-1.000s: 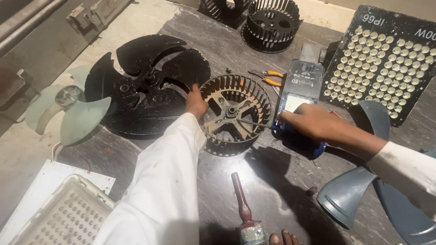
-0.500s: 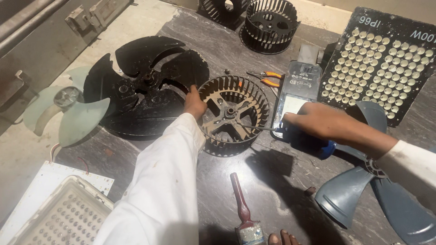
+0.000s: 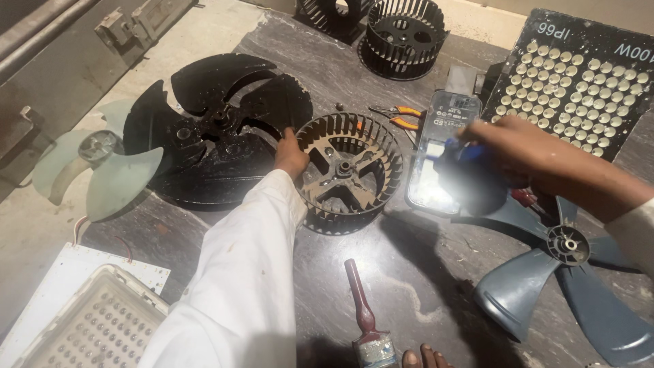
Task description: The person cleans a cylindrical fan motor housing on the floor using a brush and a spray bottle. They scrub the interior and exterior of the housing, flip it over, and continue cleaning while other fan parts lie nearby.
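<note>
Fingers (image 3: 289, 146) gripping blower wheel (image 3: 347, 170) rim

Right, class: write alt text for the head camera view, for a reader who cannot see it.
On a dark table, a person's left hand grips the rim of a dusty blower wheel, while the right hand holds a blurred dark and blue object above a phone-like device. Fan blades, an LED panel and a paintbrush lie around.

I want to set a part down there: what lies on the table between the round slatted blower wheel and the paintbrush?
In the head view, the stretch between the blower wheel and the paintbrush is bare dark tabletop, holding only the wheel's shadow.
</note>
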Action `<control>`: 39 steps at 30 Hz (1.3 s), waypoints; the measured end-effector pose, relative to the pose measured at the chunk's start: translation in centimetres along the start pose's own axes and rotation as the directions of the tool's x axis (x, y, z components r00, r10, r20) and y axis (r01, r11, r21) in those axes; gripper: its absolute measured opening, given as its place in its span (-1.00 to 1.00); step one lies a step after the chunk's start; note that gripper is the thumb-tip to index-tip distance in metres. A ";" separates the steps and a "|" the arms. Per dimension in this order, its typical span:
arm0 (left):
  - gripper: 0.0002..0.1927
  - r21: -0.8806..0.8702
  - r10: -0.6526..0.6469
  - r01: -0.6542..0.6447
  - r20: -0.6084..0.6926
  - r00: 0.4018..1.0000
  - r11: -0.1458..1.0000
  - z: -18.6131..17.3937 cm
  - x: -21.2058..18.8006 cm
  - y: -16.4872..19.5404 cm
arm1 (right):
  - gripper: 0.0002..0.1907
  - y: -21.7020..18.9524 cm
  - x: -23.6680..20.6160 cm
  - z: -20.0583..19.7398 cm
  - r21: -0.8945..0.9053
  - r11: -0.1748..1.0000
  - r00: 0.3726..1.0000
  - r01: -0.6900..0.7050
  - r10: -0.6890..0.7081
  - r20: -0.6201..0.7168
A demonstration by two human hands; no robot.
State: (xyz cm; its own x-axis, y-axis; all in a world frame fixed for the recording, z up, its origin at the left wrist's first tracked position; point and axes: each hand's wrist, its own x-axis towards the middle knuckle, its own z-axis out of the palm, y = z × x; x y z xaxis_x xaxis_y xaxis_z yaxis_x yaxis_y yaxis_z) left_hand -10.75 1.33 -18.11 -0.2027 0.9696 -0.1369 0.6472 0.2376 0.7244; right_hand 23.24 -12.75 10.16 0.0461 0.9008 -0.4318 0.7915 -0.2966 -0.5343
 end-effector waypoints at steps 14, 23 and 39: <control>-0.13 -0.075 0.069 -0.079 -0.125 0.990 0.994 -0.1 -1.3 0.5 | -0.46 15.4 -0.4 8.3 0.484 0.872 0.931 -0.080 -0.108 0.349; -0.18 -0.085 0.108 -0.122 -0.158 0.982 0.989 0.2 -0.9 -0.4 | -0.59 19.7 1.3 7.2 -0.078 0.983 0.807 0.168 -0.092 0.583; -0.26 -0.017 0.154 -0.155 -0.055 0.987 0.988 -0.6 -1.1 -1.2 | -0.54 4.5 -2.3 18.4 -0.383 0.274 0.471 0.882 -0.540 0.698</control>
State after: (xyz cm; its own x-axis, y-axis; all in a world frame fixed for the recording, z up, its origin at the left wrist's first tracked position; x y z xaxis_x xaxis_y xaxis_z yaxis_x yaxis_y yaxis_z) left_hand -11.78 -0.07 -18.40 -0.1407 0.9900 0.0131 0.6579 0.0837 0.7484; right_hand 15.46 -21.98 -4.65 -0.8309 0.3630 -0.4217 0.4910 0.8349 -0.2488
